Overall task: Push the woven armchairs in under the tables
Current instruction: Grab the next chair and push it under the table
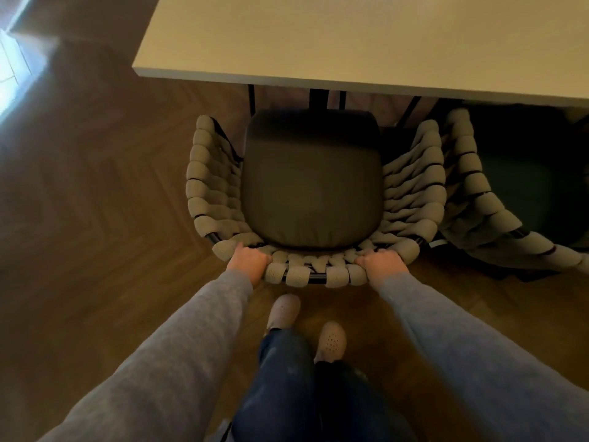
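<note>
Left hand and right hand each grip the back rail of the armchair, its seat front barely under the table edge; most sits outside, as seemingly does the second armchair.

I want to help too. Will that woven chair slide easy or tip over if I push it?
It would probably slide, not tip: the floor looks smooth and the woven armchair sits wide. The chunky weave likely isn't slippery; the left hand and right hand grip its back rim. Its dark frame probably keeps it stiff.
</note>
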